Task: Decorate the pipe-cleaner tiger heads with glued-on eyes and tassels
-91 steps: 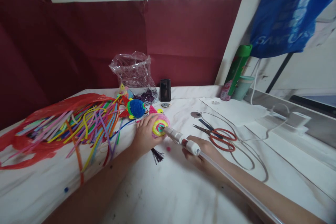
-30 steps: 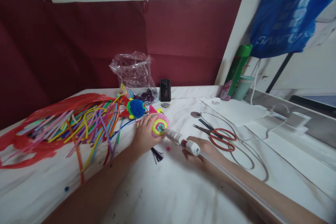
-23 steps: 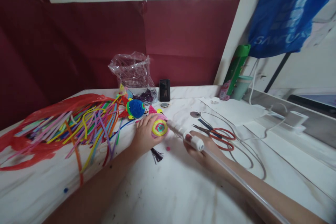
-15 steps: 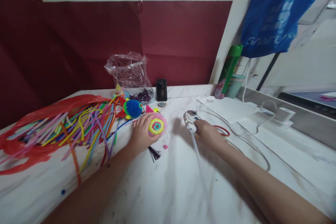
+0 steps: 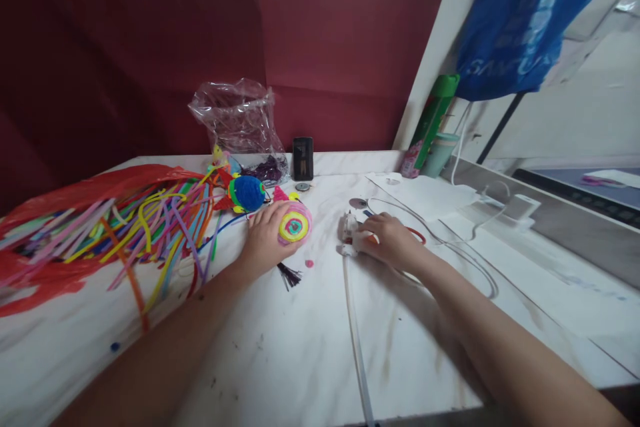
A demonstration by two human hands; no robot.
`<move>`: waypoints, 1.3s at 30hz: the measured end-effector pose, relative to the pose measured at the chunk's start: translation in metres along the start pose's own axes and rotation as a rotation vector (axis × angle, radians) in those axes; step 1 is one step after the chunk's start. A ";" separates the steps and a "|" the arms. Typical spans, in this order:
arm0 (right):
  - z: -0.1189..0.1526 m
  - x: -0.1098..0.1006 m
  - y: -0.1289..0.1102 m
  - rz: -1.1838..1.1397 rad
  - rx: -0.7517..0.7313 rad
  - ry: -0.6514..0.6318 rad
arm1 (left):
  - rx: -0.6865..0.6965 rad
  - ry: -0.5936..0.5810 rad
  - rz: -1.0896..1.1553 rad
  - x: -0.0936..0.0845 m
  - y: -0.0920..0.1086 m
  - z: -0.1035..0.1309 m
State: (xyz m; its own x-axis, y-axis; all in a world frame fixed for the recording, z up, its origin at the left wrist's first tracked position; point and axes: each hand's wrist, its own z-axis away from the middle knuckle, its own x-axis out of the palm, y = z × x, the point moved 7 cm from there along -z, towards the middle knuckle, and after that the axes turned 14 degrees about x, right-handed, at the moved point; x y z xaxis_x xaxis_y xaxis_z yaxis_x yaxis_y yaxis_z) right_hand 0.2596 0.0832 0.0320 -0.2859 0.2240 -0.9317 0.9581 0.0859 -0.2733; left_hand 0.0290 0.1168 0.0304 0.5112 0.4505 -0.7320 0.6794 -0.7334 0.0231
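Observation:
My left hand [image 5: 265, 238] is wrapped round the left side of a pink round craft piece [image 5: 294, 225] with yellow, red and teal rings at its centre. A dark tassel [image 5: 289, 276] sticks out below it. My right hand [image 5: 385, 239] has its fingers closed on a white glue gun [image 5: 349, 230], which lies low over the table with a pale cord running toward me. Behind my left hand sits a blue wrapped fish-like piece [image 5: 249, 193] with red and yellow parts.
Colourful pipe cleaners [image 5: 150, 220] spill from a red bag on the left. A clear bag [image 5: 240, 120] and black phone [image 5: 303, 159] stand at the back. Cables, white sheets [image 5: 425, 195], a cup [image 5: 440, 155] and a green can [image 5: 433, 123] are on the right.
The glue gun has turned and sits slightly further left with my right hand on it; its cord now runs straighter toward me. My left hand still holds the pink piece. The view has shifted a little.

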 end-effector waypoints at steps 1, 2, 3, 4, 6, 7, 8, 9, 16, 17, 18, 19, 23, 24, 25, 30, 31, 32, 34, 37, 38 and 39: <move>0.002 -0.003 -0.007 -0.079 -0.026 0.055 | 0.006 -0.003 -0.001 0.000 0.001 0.000; 0.004 -0.003 -0.016 -0.153 -0.057 0.083 | 0.013 -0.006 -0.002 0.000 0.002 0.000; 0.005 0.000 -0.026 -0.213 -0.090 0.082 | 0.020 -0.005 -0.004 -0.001 0.002 0.000; 0.007 0.008 -0.037 -0.246 -0.123 0.048 | 0.025 -0.004 -0.007 -0.001 0.003 0.001; 0.010 0.026 -0.057 -0.215 -0.146 -0.013 | 0.034 -0.004 -0.013 -0.002 0.004 0.001; 0.011 0.035 -0.065 -0.162 -0.138 -0.031 | 0.039 -0.006 -0.016 -0.002 0.005 0.002; 0.012 0.043 -0.072 -0.104 -0.126 -0.035 | 0.045 -0.007 -0.018 -0.002 0.006 0.002; 0.013 0.049 -0.078 -0.048 -0.114 -0.027 | 0.053 -0.007 -0.019 -0.002 0.007 0.002; 0.013 0.063 -0.089 0.033 -0.048 0.016 | 0.102 -0.003 -0.028 -0.003 0.013 0.002; 0.014 0.063 -0.088 -0.016 -0.056 0.006 | 0.105 -0.001 -0.027 -0.004 0.012 0.003; 0.015 0.063 -0.088 -0.090 -0.072 -0.006 | 0.106 0.001 -0.025 -0.004 0.012 0.003; 0.016 0.060 -0.087 -0.183 -0.092 -0.017 | 0.106 0.003 -0.022 -0.004 0.011 0.003; 0.014 0.038 -0.083 -0.558 -0.114 0.026 | 0.088 0.012 -0.004 -0.003 0.010 0.003; 0.012 0.031 -0.081 -0.614 -0.100 0.055 | 0.084 0.013 0.001 -0.003 0.011 0.003; 0.010 0.025 -0.081 -0.649 -0.085 0.080 | 0.081 0.011 0.007 -0.002 0.011 0.002; -0.004 0.020 -0.084 -0.623 -0.010 0.107 | 0.090 -0.013 0.026 0.000 0.017 -0.001; -0.006 0.022 -0.085 -0.615 0.002 0.105 | 0.092 -0.017 0.026 0.000 0.018 -0.001; -0.007 0.024 -0.085 -0.615 0.014 0.104 | 0.093 -0.019 0.025 -0.001 0.019 -0.001; -0.008 0.027 -0.086 -0.635 0.036 0.097 | 0.093 -0.029 0.020 -0.001 0.020 -0.001; -0.010 0.032 -0.085 -0.658 0.067 0.069 | 0.100 -0.042 0.008 -0.002 0.022 -0.002; -0.010 0.033 -0.085 -0.662 0.075 0.060 | 0.106 -0.044 0.003 -0.002 0.023 -0.002; -0.010 0.033 -0.085 -0.666 0.082 0.054 | 0.112 -0.045 0.000 -0.002 0.024 -0.002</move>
State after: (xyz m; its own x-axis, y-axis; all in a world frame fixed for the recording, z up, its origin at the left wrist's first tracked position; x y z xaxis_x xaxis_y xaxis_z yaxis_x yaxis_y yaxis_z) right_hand 0.1688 0.0936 0.0266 -0.8151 0.1966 -0.5450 0.5743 0.1494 -0.8049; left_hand 0.0452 0.0995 0.0338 0.4849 0.4293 -0.7619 0.6153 -0.7866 -0.0517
